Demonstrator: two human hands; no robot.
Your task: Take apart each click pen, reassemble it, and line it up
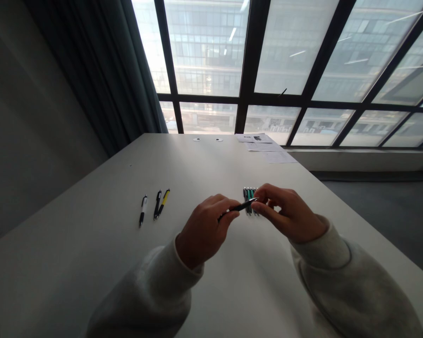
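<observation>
Smooth table [204, 164], slender pen [246, 205] between hands [205, 226] [288, 213]

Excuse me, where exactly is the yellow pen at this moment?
In the head view, the yellow pen lies on the table, left of the left hand and just right of a dark pen.

Black pen [242, 205]: barrel partly hidden by the left hand [207, 226]; whether the right hand [285, 213] touches its tip, I cannot tell.
Row of pens [249, 194], beyond the right hand: partly covered, count uncertain.
Papers [259, 147], well beyond both hands: print illegibly small.
Speck [130, 165], left of the hands: too tiny to identify.
Left sleeve [155, 286], right sleeve [359, 281]: cut off below.
</observation>
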